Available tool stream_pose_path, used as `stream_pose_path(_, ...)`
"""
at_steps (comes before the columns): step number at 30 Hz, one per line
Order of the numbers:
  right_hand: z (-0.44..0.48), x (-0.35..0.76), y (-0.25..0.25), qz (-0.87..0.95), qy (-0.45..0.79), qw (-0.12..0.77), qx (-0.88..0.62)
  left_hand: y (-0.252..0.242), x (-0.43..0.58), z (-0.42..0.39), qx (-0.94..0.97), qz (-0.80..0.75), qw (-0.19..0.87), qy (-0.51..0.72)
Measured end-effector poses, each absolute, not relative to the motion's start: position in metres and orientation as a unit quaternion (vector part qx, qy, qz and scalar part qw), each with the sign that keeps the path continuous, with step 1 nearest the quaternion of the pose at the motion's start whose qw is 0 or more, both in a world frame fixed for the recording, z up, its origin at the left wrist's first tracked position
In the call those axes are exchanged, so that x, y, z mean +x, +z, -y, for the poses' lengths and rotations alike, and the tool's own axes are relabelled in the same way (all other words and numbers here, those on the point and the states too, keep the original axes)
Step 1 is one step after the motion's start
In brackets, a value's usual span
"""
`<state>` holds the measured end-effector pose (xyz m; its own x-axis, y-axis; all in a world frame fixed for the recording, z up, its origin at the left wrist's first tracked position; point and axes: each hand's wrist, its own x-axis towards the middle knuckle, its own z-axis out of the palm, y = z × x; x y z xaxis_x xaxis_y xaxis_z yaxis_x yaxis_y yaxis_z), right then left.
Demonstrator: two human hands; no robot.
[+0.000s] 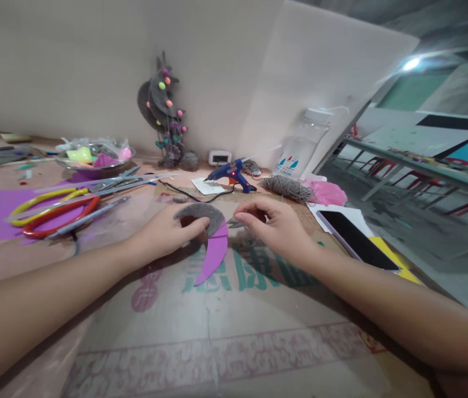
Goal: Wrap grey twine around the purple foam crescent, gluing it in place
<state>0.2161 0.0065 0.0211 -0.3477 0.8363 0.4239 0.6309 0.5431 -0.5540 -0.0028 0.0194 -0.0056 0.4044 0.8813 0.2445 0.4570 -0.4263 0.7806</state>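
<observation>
Grey and purple, what looks like felt, make the crescent, which is above the printed cardboard, in the middle between the two hands. The left hand is clamped on its grey upper end, with the thumb on top; the purple point hangs free towards the person. The right hand is apart from the left, just beside the curved edge, with thumb and finger brought near to each other. Whether they pinch a thin thread, I cannot tell. I judge the crescent to be very light, soft and a little bendable, not slippery. It is better to take it at the broad grey part, because the narrow purple point could fold easily.
</observation>
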Motion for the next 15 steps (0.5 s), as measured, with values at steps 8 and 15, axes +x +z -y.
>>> stream_pose_path(8, -0.024, 0.226, 0.005, 0.81, 0.203, 0.273, -0.478, -0.003, -0.002, -0.022, 0.699, -0.46, 0.409, 0.363)
stream_pose_path(15, -0.023, 0.224, 0.004, 0.776, 0.243, 0.281, -0.51, -0.005, -0.004, -0.024, 0.709, -0.432, 0.454, 0.325)
